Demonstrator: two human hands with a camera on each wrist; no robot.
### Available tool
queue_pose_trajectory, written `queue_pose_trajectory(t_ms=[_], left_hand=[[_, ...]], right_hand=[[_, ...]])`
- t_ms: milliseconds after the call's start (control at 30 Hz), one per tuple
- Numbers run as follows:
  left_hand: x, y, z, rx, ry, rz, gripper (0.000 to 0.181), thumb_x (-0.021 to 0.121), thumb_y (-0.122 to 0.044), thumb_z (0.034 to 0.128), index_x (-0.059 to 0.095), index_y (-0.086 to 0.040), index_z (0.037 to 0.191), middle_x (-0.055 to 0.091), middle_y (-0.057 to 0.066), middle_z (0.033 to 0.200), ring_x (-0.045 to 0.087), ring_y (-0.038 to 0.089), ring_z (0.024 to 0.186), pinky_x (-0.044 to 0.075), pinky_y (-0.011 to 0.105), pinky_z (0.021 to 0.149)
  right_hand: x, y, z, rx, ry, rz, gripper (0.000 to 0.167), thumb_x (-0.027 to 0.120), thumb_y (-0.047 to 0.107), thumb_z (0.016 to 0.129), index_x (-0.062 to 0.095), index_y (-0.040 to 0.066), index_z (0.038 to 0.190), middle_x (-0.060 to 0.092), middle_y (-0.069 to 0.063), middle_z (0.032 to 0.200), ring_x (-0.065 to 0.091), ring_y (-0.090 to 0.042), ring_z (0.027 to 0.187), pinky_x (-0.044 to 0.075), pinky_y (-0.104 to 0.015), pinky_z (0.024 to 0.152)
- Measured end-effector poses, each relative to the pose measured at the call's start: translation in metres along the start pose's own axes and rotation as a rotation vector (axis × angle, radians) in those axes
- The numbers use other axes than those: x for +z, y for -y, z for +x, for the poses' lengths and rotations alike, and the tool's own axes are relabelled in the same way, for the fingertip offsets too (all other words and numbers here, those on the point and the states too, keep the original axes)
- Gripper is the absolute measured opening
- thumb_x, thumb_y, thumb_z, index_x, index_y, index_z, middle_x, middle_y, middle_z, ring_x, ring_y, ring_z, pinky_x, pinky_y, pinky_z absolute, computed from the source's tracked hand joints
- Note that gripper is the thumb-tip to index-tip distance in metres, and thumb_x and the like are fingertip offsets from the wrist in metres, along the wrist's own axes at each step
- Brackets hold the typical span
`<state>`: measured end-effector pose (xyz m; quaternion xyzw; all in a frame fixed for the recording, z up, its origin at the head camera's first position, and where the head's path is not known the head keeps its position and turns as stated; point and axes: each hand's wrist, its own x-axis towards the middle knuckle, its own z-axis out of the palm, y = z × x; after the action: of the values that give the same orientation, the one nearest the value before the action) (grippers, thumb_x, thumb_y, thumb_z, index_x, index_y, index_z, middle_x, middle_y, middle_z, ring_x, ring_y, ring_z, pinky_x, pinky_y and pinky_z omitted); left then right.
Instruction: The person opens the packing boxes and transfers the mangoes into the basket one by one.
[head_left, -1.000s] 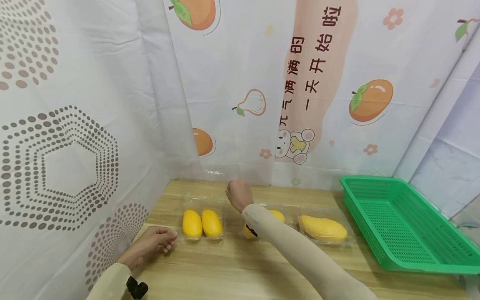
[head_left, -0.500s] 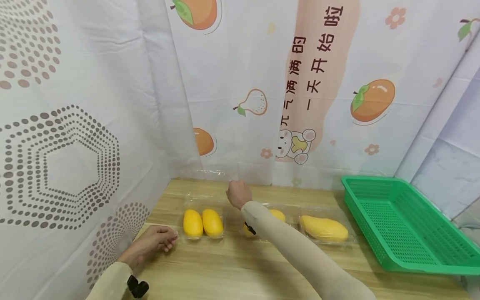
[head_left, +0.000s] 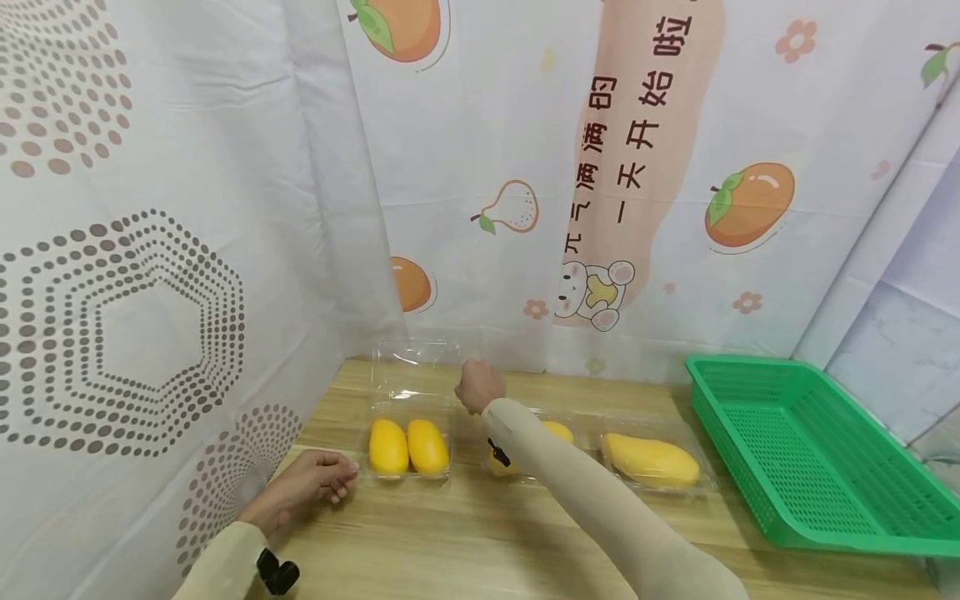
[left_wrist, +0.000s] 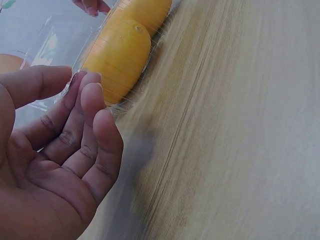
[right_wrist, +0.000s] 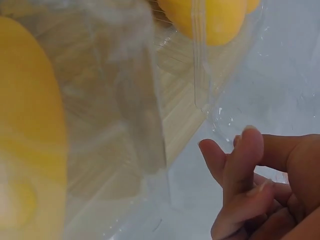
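Observation:
Two yellow mangoes (head_left: 388,447) lie side by side in a clear plastic box (head_left: 408,477) at the table's left, its lid (head_left: 411,367) raised against the back curtain. My right hand (head_left: 480,386) pinches at the raised lid's right edge, thumb against bent fingers (right_wrist: 241,165). Just left of the box, my left hand (head_left: 318,479) rests with fingers bent. In the left wrist view its thumb and index fingertips (left_wrist: 95,97) come together at the box's clear edge; whether they grip it cannot be told. My right sleeve (head_left: 585,483) partly hides a second box.
Yellow fruit (head_left: 557,431) shows in the second box, under the sleeve. Right of it, another clear box holds a large yellow mango (head_left: 651,460). A green plastic basket (head_left: 795,467) stands at the far right. Printed curtains (head_left: 465,125) border the wooden table (head_left: 420,542).
The left box's lid shows more fully and looks more upright than before. Both hands keep nearly the same place. The whole view has drifted slightly.

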<state>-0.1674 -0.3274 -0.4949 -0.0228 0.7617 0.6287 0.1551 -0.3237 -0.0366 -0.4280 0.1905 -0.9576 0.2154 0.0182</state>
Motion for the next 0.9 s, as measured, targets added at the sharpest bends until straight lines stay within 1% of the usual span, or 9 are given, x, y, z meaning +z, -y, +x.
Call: queue_pose_trajectory(t_ms=[133, 267, 433, 500, 600, 667, 733, 900], left_hand=[[0.0, -0.001, 0.0, 0.004, 0.003, 0.007, 0.035, 0.065, -0.021, 0.102, 0.066, 0.013, 0.109, 0.069, 0.013, 0.094, 0.062, 0.018, 0.079, 0.057, 0.03, 0.07], [0.0, -0.001, 0.001, 0.005, 0.005, 0.008, 0.035, 0.065, -0.022, 0.102, 0.067, 0.012, 0.109, 0.069, 0.013, 0.094, 0.063, 0.018, 0.078, 0.057, 0.03, 0.07], [0.0, 0.0, 0.002, 0.001, 0.004, 0.001, 0.035, 0.066, -0.022, 0.1016, 0.067, 0.012, 0.108, 0.07, 0.013, 0.094, 0.062, 0.018, 0.078, 0.057, 0.03, 0.07], [-0.001, 0.001, 0.002, 0.001, 0.006, 0.0, 0.035, 0.067, -0.022, 0.1015, 0.067, 0.012, 0.108, 0.069, 0.013, 0.094, 0.062, 0.018, 0.078, 0.057, 0.03, 0.07], [-0.002, 0.002, 0.003, 0.004, 0.015, -0.001, 0.034, 0.066, -0.022, 0.1016, 0.067, 0.012, 0.108, 0.069, 0.013, 0.094, 0.062, 0.018, 0.078, 0.056, 0.03, 0.069], [-0.003, 0.002, 0.004, 0.011, 0.027, 0.001, 0.034, 0.066, -0.021, 0.1019, 0.066, 0.012, 0.107, 0.068, 0.013, 0.093, 0.061, 0.018, 0.079, 0.056, 0.029, 0.069], [-0.003, 0.002, 0.004, 0.016, 0.039, 0.001, 0.034, 0.065, -0.021, 0.1021, 0.066, 0.012, 0.107, 0.068, 0.012, 0.093, 0.061, 0.018, 0.079, 0.056, 0.029, 0.069], [-0.005, 0.002, 0.004, 0.026, 0.058, 0.004, 0.032, 0.064, -0.019, 0.103, 0.065, 0.012, 0.107, 0.066, 0.011, 0.093, 0.06, 0.018, 0.08, 0.056, 0.029, 0.07]], right_hand=[[0.003, -0.001, 0.001, -0.009, -0.009, -0.071, 0.024, 0.075, 0.015, 0.093, 0.069, 0.01, 0.07, 0.056, 0.006, 0.046, 0.055, -0.008, 0.039, 0.048, -0.024, 0.042], [0.006, -0.002, 0.003, 0.018, 0.016, -0.094, 0.025, 0.076, 0.014, 0.092, 0.065, 0.01, 0.069, 0.058, 0.004, 0.052, 0.056, -0.011, 0.044, 0.049, -0.026, 0.044], [0.009, -0.003, 0.004, 0.023, 0.036, -0.08, 0.014, 0.077, 0.013, 0.092, 0.069, 0.008, 0.081, 0.061, 0.002, 0.059, 0.058, -0.012, 0.047, 0.049, -0.027, 0.044], [0.009, -0.003, 0.004, 0.024, 0.041, -0.059, 0.012, 0.079, 0.013, 0.091, 0.07, 0.007, 0.086, 0.064, 0.0, 0.065, 0.058, -0.012, 0.047, 0.049, -0.026, 0.043], [0.011, -0.002, 0.003, 0.033, 0.049, -0.052, 0.013, 0.08, 0.013, 0.089, 0.069, 0.006, 0.087, 0.067, -0.004, 0.076, 0.059, -0.012, 0.048, 0.049, -0.026, 0.043], [0.012, -0.003, 0.003, 0.039, 0.055, -0.064, 0.014, 0.079, 0.012, 0.089, 0.068, 0.007, 0.084, 0.067, -0.006, 0.08, 0.059, -0.012, 0.048, 0.05, -0.027, 0.044], [0.013, -0.003, 0.002, 0.041, 0.066, -0.085, 0.014, 0.078, 0.012, 0.089, 0.068, 0.008, 0.08, 0.066, -0.005, 0.077, 0.058, -0.012, 0.048, 0.05, -0.028, 0.045], [0.014, -0.004, 0.0, 0.046, 0.112, -0.094, 0.022, 0.075, 0.015, 0.093, 0.069, 0.008, 0.073, 0.061, 0.002, 0.056, 0.059, -0.011, 0.043, 0.05, -0.027, 0.044]])
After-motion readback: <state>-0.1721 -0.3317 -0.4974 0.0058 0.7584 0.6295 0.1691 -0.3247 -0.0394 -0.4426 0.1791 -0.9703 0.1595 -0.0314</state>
